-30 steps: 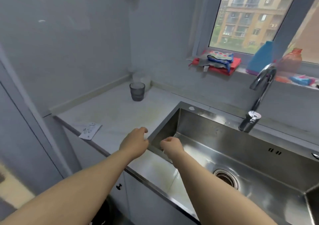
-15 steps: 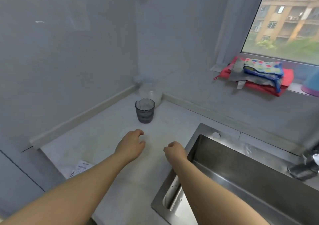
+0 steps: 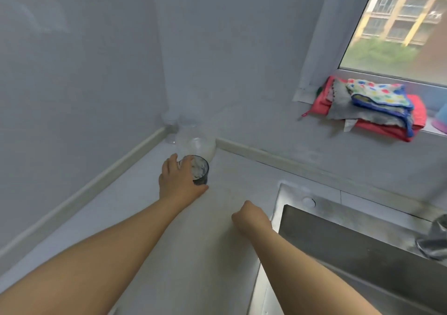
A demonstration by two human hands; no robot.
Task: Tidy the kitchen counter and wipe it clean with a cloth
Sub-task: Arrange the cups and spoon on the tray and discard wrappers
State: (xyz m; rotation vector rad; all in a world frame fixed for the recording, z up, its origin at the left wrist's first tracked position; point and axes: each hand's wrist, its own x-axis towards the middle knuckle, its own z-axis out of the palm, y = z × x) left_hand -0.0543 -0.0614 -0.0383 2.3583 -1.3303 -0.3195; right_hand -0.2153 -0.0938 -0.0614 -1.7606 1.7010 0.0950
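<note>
**Left hand on the dark glass, cloths on the sill**

The left hand (image 3: 179, 181) reaches to the back of the counter (image 3: 135, 218) and curls round a dark glass (image 3: 201, 171), with the fingers over its near-left side and rim and the thumb low at its base. The glass stands upright on the counter. The right hand (image 3: 250, 215) is closed in a fist just over the counter, close to the sink's left rim. Nothing shows in it, though its palm side is hidden. Both forearms are bare.

Just behind the dark glass stands a clear round jar (image 3: 198, 144), close against the back wall. Whether the two touch cannot be told. To the left of the jar, in the very corner, is a smaller clear vessel (image 3: 171, 130), too faint to name.

On the right the steel sink (image 3: 338, 237) is set into the counter, with the tap base (image 3: 433, 242) at its far rim.

Higher up, well apart from both hands, a stack of folded cloths (image 3: 372, 111) lies on the window sill (image 3: 301, 96): red underneath, grey in the middle, and a spotted one with blue edging on top. A blue and purple bottle (image 3: 441, 121) shows at the right edge of the frame, just beside the stack.
</note>
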